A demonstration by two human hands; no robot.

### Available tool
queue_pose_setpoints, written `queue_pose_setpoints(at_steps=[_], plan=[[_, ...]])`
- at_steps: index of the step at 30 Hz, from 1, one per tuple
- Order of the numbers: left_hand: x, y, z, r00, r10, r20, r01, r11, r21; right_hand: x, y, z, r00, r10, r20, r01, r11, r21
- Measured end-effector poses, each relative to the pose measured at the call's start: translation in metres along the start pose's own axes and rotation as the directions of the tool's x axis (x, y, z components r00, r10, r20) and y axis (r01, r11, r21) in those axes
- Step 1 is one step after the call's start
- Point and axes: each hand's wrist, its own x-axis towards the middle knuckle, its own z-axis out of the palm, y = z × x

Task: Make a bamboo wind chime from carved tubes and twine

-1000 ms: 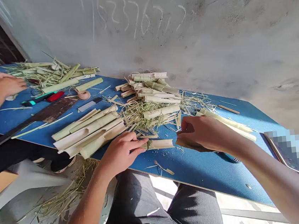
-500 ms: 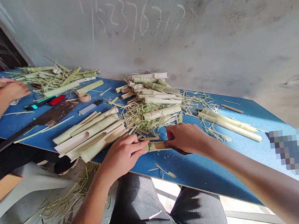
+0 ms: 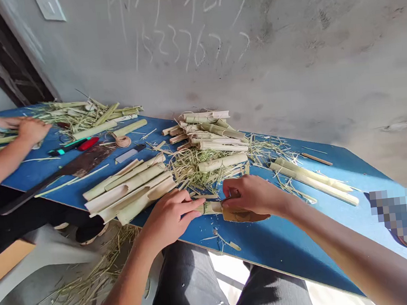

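Note:
My left hand (image 3: 174, 217) holds a short piece of bamboo (image 3: 212, 208) down near the table's front edge, index finger stretched along it and thumb beneath. My right hand (image 3: 253, 193) is closed on a brown sheet of sandpaper (image 3: 248, 214), which lies over the right end of that bamboo. Part of the bamboo is hidden by the sheet and my fingers. Just behind my hands, a heap of thin bamboo shavings (image 3: 186, 166) surrounds a loose bamboo tube (image 3: 222, 162).
Split bamboo lengths (image 3: 131, 191) lie left of my hands, bamboo strips (image 3: 311, 180) to the right. More bamboo (image 3: 219, 129) is stacked by the wall. A large cleaver (image 3: 81, 165), a red-handled tool (image 3: 88, 143) and twine (image 3: 123, 141) lie farther left, near another person's hands (image 3: 32, 129).
The brown sandpaper under my right hand now shows, its lower edge swung out toward me. My left hand keeps its hold on the bamboo. The view has tilted up slightly.

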Motion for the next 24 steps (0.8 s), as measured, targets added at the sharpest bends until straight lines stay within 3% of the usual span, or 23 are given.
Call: queue_pose_setpoints(at_steps=[4, 7, 10, 13, 18, 20, 24], plan=[[0.001, 0.002, -0.002, 1.000, -0.002, 0.013, 0.002, 1.000, 0.009, 0.014, 0.005, 0.018, 0.998, -0.051, -0.024, 0.047, 0.987, -0.156], [0.000, 0.001, -0.002, 1.000, -0.015, 0.007, 0.015, 1.000, 0.007, 0.008, 0.011, 0.026, 0.971, -0.203, -0.124, 0.168, 0.954, -0.248], [0.000, 0.000, -0.003, 0.999, -0.030, 0.014, 0.030, 0.999, -0.018, -0.008, 0.015, 0.031, 0.892, -0.395, -0.221, 0.338, 0.906, -0.255], [0.000, 0.002, -0.005, 0.998, -0.052, 0.027, 0.053, 0.998, -0.016, -0.026, 0.022, 0.032, 0.821, -0.500, -0.276, 0.450, 0.864, -0.227], [0.000, 0.002, -0.005, 0.998, -0.059, 0.037, 0.060, 0.998, -0.034, -0.035, 0.038, 0.038, 0.605, -0.665, -0.439, 0.541, 0.747, -0.386], [-0.001, 0.001, -0.004, 0.998, -0.062, 0.026, 0.062, 0.998, -0.027, -0.036, 0.039, 0.043, 0.597, -0.657, -0.461, 0.508, 0.754, -0.416], [-0.001, 0.000, -0.002, 0.999, -0.039, 0.016, 0.040, 0.999, -0.034, -0.039, 0.031, 0.047, 0.650, -0.622, -0.436, 0.455, 0.778, -0.433]])
